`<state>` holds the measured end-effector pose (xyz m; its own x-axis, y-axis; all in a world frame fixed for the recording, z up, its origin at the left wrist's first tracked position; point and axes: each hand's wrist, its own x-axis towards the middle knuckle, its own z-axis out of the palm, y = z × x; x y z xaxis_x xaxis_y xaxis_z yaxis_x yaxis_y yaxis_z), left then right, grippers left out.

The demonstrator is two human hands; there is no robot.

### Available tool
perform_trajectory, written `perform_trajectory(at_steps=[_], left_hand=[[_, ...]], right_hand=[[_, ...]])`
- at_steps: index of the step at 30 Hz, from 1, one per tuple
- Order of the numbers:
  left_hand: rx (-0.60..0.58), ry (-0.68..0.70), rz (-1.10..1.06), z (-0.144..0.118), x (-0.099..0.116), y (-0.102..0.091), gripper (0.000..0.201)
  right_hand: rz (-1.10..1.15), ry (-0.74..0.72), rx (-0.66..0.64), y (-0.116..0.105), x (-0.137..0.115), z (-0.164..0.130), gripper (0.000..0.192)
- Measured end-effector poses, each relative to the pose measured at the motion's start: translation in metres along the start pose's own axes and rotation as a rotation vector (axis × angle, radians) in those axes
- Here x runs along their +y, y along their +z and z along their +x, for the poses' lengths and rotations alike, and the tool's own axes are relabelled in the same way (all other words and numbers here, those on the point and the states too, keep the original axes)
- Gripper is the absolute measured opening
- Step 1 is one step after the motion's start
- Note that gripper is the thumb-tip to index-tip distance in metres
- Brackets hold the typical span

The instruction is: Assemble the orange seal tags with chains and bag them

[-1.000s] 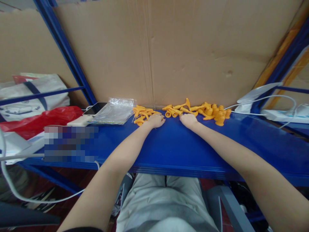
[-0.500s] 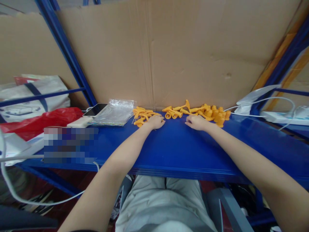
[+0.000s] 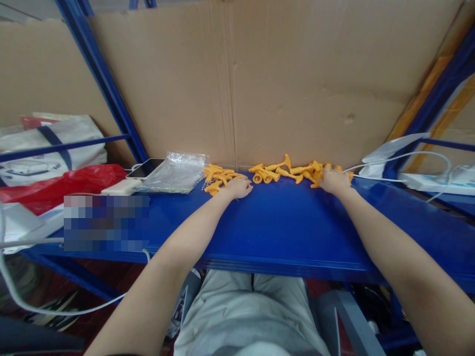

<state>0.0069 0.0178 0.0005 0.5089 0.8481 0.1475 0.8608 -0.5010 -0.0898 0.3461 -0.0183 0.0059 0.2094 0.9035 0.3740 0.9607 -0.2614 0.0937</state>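
Observation:
Several small orange plastic parts lie in a row at the back of the blue shelf (image 3: pixel 282 222), against the cardboard wall. My left hand (image 3: pixel 239 188) rests knuckles up at the edge of the left pile of orange parts (image 3: pixel 217 177); whether it holds one cannot be seen. My right hand (image 3: pixel 335 181) lies on top of the right pile of orange parts (image 3: pixel 315 172), fingers curled over them and hiding most of that pile. A middle group of orange parts (image 3: pixel 269 172) lies untouched between the hands.
A clear plastic bag (image 3: pixel 176 172) and a phone (image 3: pixel 145 168) lie left of the parts. Further left are a red bag (image 3: pixel 63 183) and a white bag. A white power strip (image 3: pixel 430 180) with cables sits at the right. Brown cardboard (image 3: pixel 237 79) backs the shelf.
My right hand has slid to the right, from the middle of the shelf onto the right pile of orange parts. My left hand has stayed in place.

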Motion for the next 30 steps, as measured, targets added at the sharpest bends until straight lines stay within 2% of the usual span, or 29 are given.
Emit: perform_trajectory(at_steps=[8, 15, 22, 25, 30], left_hand=[[0.0, 0.003, 0.024, 0.0, 0.0, 0.001, 0.046], [-0.024, -0.001, 0.036, -0.001, 0.001, -0.003, 0.047], [0.005, -0.027, -0.023, 0.001, 0.001, -0.001, 0.047], [0.029, -0.057, -0.024, 0.002, -0.002, 0.001, 0.044], [0.08, -0.043, 0.014, 0.003, -0.008, 0.002, 0.033]], right_hand=[[0.018, 0.079, 0.07, 0.003, -0.004, 0.0, 0.035], [0.073, 0.061, 0.169, 0.004, -0.003, 0.001, 0.036], [0.255, 0.007, 0.361, -0.006, -0.005, -0.003, 0.044], [0.284, -0.039, 0.353, -0.013, -0.015, -0.006, 0.044], [0.279, -0.165, 0.226, -0.018, -0.04, -0.015, 0.044]])
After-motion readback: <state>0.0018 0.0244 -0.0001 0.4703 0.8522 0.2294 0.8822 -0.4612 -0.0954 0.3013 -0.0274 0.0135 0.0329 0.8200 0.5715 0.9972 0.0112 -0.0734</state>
